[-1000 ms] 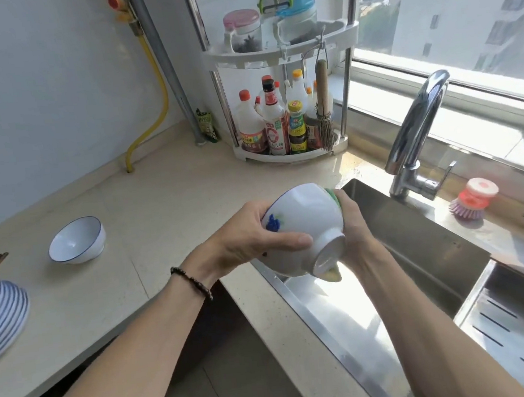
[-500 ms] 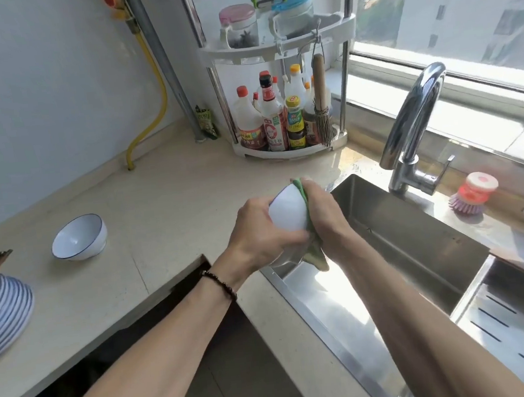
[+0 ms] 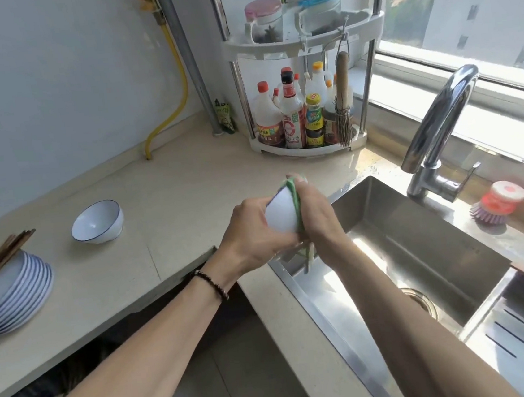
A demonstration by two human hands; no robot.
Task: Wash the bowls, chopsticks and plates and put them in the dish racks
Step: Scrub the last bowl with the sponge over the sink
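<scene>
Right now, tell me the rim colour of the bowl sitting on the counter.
Dark blue line on a white bowl, clearest in the head view.

head cam | looks forward and down | close over counter [image 3: 169,188] and sink [image 3: 421,246]

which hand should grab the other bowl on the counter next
Left. The left hand is nearer the blue-rimmed bowl on the counter; the right hand holds the green sponge over the sink.

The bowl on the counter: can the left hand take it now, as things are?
Probably not at once. The left hand grips the white bowl being scrubbed over the sink. The bowl on the counter lies open to its left, nothing between.
</scene>
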